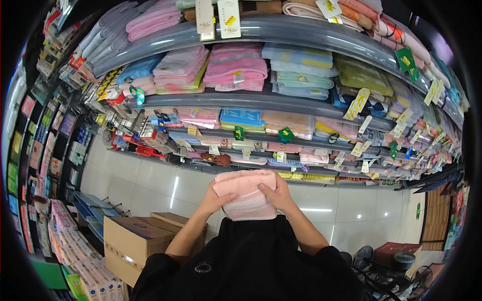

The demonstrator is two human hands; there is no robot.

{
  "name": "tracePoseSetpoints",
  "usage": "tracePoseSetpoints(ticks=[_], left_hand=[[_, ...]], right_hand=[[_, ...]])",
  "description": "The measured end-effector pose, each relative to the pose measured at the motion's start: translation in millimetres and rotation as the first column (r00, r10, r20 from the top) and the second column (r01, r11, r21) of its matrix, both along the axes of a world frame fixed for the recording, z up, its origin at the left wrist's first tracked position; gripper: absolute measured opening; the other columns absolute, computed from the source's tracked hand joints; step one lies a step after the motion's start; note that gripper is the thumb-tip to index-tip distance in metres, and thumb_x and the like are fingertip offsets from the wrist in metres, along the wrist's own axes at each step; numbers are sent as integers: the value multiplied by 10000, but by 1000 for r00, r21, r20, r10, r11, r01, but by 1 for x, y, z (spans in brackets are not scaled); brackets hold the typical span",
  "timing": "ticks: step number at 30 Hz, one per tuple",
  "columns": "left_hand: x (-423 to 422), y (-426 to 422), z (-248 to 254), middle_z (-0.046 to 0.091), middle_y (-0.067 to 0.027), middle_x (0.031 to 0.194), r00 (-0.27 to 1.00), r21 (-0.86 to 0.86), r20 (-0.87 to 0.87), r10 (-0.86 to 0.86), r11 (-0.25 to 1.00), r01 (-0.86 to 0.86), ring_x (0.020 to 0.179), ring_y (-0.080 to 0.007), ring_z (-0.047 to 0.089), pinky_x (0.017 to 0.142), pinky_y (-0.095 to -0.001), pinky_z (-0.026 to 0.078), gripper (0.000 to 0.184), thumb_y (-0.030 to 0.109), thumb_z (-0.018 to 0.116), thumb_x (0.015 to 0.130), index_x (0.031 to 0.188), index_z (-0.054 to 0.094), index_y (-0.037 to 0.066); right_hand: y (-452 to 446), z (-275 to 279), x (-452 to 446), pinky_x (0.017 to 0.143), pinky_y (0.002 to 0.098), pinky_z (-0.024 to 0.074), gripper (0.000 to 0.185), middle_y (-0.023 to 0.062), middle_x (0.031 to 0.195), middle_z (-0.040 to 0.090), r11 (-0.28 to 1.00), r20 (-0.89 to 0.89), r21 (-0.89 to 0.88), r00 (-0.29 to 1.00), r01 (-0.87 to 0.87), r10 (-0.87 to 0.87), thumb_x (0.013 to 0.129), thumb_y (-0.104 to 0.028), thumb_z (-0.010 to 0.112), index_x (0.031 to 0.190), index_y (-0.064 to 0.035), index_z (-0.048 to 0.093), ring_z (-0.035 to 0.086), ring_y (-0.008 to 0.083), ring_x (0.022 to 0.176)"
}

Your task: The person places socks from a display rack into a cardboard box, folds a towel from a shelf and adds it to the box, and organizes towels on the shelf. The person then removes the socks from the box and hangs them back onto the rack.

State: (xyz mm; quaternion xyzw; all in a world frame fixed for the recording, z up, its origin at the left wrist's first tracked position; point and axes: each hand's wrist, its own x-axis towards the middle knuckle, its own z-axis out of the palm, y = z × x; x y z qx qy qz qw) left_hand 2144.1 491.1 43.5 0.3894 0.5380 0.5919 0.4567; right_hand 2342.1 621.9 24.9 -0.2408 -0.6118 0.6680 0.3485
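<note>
A folded pink towel (246,193) with a pale woven band is held in front of my body. My left hand (217,196) grips its left side, thumb on top and the other fingers out of sight beneath. On the opposite side my right hand (276,193) clasps it in the same way, thumb pressing on the upper face. Beyond the towel, shelves hold stacks of folded towels, among them a pink stack (236,70), a blue towel (242,116) and an olive green towel (362,74).
Shelf edges (241,100) with hanging tags run across the front. Cardboard boxes (131,246) stand at my left, near packaged goods (83,251). At the lower right are a red-brown box (396,249) and dark clutter. Pale floor tiles (346,205) lie between me and the shelves.
</note>
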Motion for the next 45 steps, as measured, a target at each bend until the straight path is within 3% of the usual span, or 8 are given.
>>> tracePoseSetpoints(ticks=[4, 10, 12, 22, 31, 35, 38, 45], left_hand=[[12, 9, 2, 609, -36, 1079, 996, 73, 20, 90, 993, -91, 1037, -150, 582, 904, -310, 483, 503, 58, 821, 731, 1161, 561, 47], [14, 23, -9, 593, -81, 1081, 856, 12, -515, 42, 999, -42, 1038, -189, 582, 891, -334, 485, 491, 60, 830, 713, 1093, 521, 39], [30, 35, 4, 624, -116, 1082, 786, 316, -557, 269, 944, -98, 1005, -251, 624, 834, -338, 502, 387, 99, 841, 719, 998, 582, 27], [57, 69, 20, 647, -124, 936, 601, -18, -775, -195, 958, 287, 806, -272, 647, 687, -356, 514, 221, 71, 802, 720, 861, 638, 22], [93, 109, 11, 636, -95, 891, 868, 180, -466, -173, 942, 285, 811, -160, 597, 698, -263, 445, 160, 13, 736, 740, 803, 590, 28], [105, 115, -6, 614, -99, 1171, 981, 209, 116, -153, 970, 127, 1051, -199, 610, 944, -341, 476, 437, 143, 735, 838, 1204, 514, 53], [98, 111, -53, 477, -135, 1428, 632, -135, 774, -39, 965, 225, 1244, -258, 554, 1051, -420, 467, 662, 380, 583, 965, 1491, 315, 80], [118, 118, -38, 556, -163, 1327, 916, -414, 390, -96, 870, 267, 1182, -289, 601, 956, -408, 552, 553, 94, 618, 930, 1430, 387, 41]], right_hand=[[11, -10, 18, 888, 298, 467, 339, 71, 1071, 639, 995, -26, -2, 995, -99, 99, 901, -165, 694, 1173, 3, 581, 577, 133, 994], [14, -5, 30, 898, 296, 459, 326, 66, 1073, 641, 998, -59, 52, 997, -43, 46, 909, -139, 672, 1192, -6, 581, 578, 138, 995], [18, -6, 39, 896, 295, 458, 313, 68, 1072, 641, 998, -98, 60, 995, 10, -4, 911, -133, 668, 1186, -7, 589, 579, 139, 993], [48, -21, 101, 902, 302, 463, 401, 81, 1129, 622, 997, 24, 64, 998, -51, 50, 891, -137, 695, 1246, -13, 556, 568, 148, 1035], [55, -32, 151, 975, 334, 467, 564, 89, 1229, 615, 953, 7, -198, 972, -230, 236, 830, -117, 769, 1322, -8, 515, 571, 170, 1132], [48, -54, 152, 970, 336, 473, 534, 106, 1251, 613, 923, -127, -379, 992, -61, 13, 872, -96, 724, 1344, 1, 495, 579, 179, 1130], [52, -54, 145, 978, 323, 463, 504, 112, 1260, 608, 863, -96, -502, 988, 54, -118, 900, -80, 688, 1353, 11, 486, 571, 175, 1140], [63, -57, 134, 1014, 315, 429, 517, 123, 1264, 602, 924, 6, -332, 980, 189, -199, 918, -74, 666, 1382, 14, 455, 552, 179, 1166]])
